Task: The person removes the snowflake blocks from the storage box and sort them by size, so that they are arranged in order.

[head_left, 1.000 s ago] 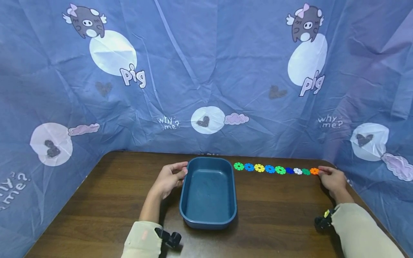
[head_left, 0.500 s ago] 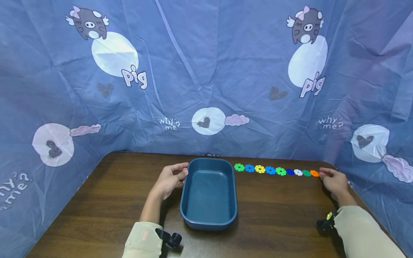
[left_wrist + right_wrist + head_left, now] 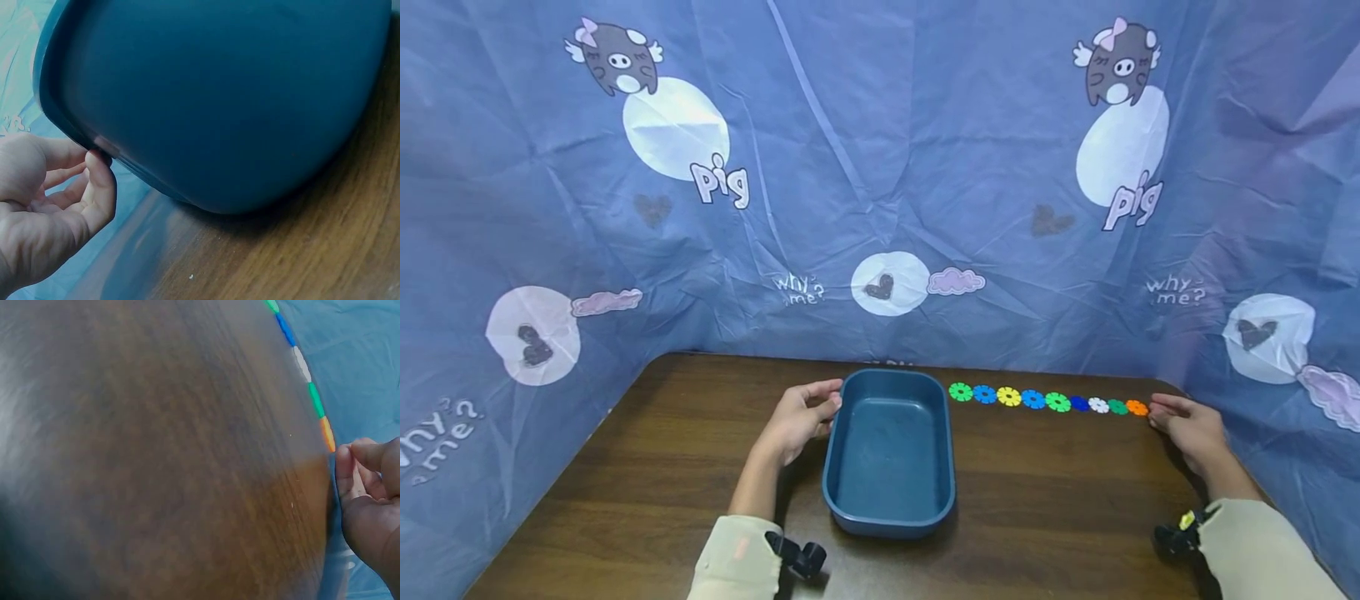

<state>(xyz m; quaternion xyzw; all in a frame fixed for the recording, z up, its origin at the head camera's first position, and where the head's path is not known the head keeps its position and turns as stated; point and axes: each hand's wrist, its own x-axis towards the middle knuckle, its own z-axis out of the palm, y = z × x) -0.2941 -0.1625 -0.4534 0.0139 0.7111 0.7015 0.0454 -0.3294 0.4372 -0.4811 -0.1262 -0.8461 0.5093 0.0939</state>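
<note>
My left hand [image 3: 796,423] holds the far left rim of a dark blue plastic tub [image 3: 889,525], its thumb and fingers pinching the edge in the left wrist view. The tub is rectangular with rounded corners, and nothing lies in it. To its right, several flower-shaped plastic discs [image 3: 1009,397] form a straight row along the table's far side: greens, blues, yellow, white and, at the right end, an orange disc [image 3: 1137,407]. My right hand [image 3: 1193,429] pinches the outer edge of that orange disc, thumb and index fingertips together; the fingertips hide the exact contact.
The brown wooden table [image 3: 1045,508] has rounded far corners. A blue printed cloth [image 3: 1015,325] hangs close behind it and along both sides. Each forearm carries a small black camera; the left one [image 3: 801,557] sits near the tub's front left corner.
My right forearm and wrist have shifted slightly right. The orange disc has dropped a little, level with the row. The head view has moved slightly; the left hand keeps its hold on the tub.
</note>
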